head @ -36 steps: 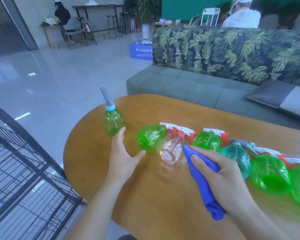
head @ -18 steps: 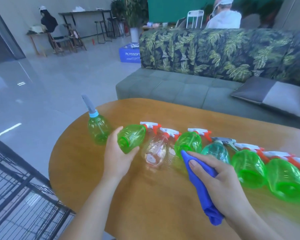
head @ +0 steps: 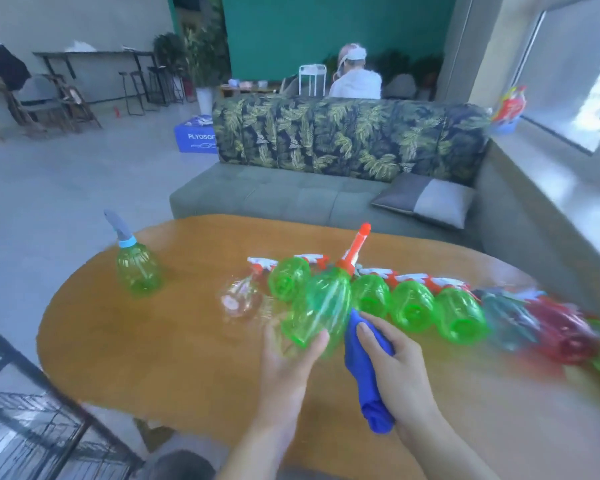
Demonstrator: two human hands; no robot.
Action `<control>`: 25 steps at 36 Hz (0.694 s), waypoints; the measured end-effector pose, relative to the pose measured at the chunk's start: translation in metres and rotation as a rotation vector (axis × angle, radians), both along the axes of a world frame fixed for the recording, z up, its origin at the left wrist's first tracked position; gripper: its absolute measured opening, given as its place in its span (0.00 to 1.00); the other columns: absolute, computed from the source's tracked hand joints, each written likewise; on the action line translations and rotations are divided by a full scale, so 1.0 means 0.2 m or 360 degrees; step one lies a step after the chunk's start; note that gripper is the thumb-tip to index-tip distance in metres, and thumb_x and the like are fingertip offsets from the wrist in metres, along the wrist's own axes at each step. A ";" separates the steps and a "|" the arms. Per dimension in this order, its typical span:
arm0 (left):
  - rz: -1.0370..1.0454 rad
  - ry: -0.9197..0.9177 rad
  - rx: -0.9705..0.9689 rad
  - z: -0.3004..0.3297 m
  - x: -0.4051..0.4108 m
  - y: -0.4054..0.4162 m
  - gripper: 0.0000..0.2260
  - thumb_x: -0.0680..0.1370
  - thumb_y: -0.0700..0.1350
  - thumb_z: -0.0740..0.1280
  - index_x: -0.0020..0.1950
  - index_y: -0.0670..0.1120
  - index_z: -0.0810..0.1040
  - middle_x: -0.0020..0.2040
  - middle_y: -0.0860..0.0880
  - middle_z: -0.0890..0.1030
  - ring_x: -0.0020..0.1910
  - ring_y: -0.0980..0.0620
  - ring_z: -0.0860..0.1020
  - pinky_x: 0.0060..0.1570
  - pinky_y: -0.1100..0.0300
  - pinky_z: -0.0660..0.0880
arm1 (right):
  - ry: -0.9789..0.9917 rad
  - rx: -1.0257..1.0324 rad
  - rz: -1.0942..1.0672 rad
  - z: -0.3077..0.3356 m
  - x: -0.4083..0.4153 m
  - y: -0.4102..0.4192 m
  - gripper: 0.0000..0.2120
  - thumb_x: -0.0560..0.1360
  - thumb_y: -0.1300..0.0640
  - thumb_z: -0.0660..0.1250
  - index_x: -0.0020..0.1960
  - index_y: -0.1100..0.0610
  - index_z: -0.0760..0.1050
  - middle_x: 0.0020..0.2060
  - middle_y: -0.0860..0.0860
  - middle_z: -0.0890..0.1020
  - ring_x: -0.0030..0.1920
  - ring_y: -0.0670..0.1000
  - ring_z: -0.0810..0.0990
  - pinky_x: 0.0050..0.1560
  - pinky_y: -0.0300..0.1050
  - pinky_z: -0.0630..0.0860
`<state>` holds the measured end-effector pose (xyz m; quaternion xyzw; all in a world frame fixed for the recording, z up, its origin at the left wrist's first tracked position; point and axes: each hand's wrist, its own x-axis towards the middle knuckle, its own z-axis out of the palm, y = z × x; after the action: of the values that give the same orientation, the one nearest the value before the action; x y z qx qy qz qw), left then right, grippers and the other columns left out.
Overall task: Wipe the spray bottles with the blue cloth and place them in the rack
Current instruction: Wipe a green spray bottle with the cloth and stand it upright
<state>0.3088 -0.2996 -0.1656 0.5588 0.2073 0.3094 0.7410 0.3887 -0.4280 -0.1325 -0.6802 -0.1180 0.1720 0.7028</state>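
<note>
My left hand [head: 286, 355] grips the base of a green spray bottle [head: 321, 306] with a red and white nozzle, lifted off the wooden table [head: 153, 341] and tilted away from me. My right hand [head: 400, 368] holds the rolled blue cloth [head: 362, 372], whose upper end touches the bottle's right side. Behind them, several spray bottles lie in a row on the table: a clear one [head: 239, 299], green ones [head: 413, 310], a teal one [head: 506, 317] and a red one [head: 565, 334]. One green bottle with a blue collar [head: 137, 271] stands upright at the far left.
A black wire rack [head: 32, 410] stands on the floor at the lower left, beside the table. A grey sofa [head: 291, 199] with a leaf-print back runs behind the table. People sit at tables farther back in the room.
My left hand has closed around the green bottle and lifted it off the table toward the cloth. My view has swung right, bringing more bottles into sight.
</note>
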 end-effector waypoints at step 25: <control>-0.0526 0.0019 0.0357 -0.14 -0.01 -0.35 0.40 0.74 0.50 0.78 0.80 0.72 0.65 0.78 0.74 0.67 0.79 0.69 0.65 0.69 0.60 0.75 | -0.0222 -0.0110 -0.0281 -0.19 -0.08 -0.43 0.10 0.83 0.55 0.68 0.57 0.41 0.81 0.51 0.40 0.85 0.51 0.47 0.84 0.56 0.57 0.82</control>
<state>0.3059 -0.3694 -0.1928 0.6661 0.0814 0.2013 0.7136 0.3732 -0.5141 -0.1709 -0.7221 -0.1002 0.0655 0.6813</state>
